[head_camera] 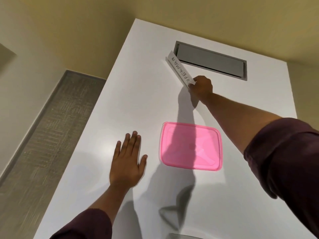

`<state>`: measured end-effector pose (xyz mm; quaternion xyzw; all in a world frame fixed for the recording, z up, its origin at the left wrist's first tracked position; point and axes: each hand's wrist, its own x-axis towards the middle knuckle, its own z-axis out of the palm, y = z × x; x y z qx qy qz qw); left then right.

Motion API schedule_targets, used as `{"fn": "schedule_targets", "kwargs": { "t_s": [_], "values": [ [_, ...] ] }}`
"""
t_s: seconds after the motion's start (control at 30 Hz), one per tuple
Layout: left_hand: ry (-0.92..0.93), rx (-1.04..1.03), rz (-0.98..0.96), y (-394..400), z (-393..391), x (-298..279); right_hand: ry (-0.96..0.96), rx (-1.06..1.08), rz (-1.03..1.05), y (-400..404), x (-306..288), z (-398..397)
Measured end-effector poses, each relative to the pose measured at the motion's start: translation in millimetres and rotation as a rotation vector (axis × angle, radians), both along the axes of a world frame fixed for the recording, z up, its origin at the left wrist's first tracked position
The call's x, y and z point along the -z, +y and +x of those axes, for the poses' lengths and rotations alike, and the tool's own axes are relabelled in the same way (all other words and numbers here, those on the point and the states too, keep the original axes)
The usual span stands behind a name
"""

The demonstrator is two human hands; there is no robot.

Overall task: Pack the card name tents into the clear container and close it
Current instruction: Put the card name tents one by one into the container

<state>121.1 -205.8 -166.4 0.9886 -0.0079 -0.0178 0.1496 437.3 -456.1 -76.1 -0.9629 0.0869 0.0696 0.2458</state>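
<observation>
On the white table (120, 104), far side: my right hand (201, 88) is stretched out at arm's length, fingers pinched shut on the near end of a folded white card name tent (179, 71). Handwritten black capitals run along its face; I can read "UPERMA", and the first letter is under my fingers. The tent slants away from my hand toward the far left. Its far end sits just beside the left corner of the grey rectangular hatch (210, 60) set flush into the tabletop. Whether the tent's lower edge touches the table I cannot tell.

Nearer to me: a translucent pink plastic rectangular lid with rounded corners (191, 146) lies flat on the table, below my right forearm and well apart from the tent. The shadow of the arm falls across it. Whether the clear container sits under the lid I cannot tell.

Left of the lid: my left hand (127, 161) is open, fingers straight and slightly spread, palm down on the tabletop. It holds nothing. It is near the lid but not touching it.

Both my sleeves are dark maroon, pushed back off the forearms.

A sliver of a grey object (183, 236) shows at the bottom edge; too little is visible to identify.
</observation>
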Motion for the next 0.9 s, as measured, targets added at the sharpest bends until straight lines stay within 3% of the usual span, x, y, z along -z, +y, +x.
{"fn": "schedule_targets", "kwargs": {
  "t_s": [0.17, 0.3, 0.4, 0.57, 0.67, 0.8, 0.9],
  "values": [
    [-0.009, -0.007, 0.000, 1, 0, 0, -0.048, 0.157, 0.189, -5, -1, -13],
    [-0.018, -0.005, -0.003, 2, 0, 3, -0.014, 0.342, 0.584, -11, -12, -40],
    [-0.007, 0.000, -0.013, 3, 0, 3, 0.041, 0.440, 0.854, -18, -27, -81],
    [0.114, 0.003, -0.034, 0, 4, -12, 0.133, 0.496, 1.071, -54, -54, -170],
    [0.178, -0.044, -0.203, -11, 10, -37, 0.159, 0.534, 1.097, -71, -66, -226],
    [0.065, -0.093, -0.490, -56, -3, -88, 0.148, 0.558, 1.102, -78, -77, -295],
    [0.215, -0.157, -0.834, -102, -23, -133, 0.167, 0.575, 1.152, -74, -86, -343]
  ]
}}
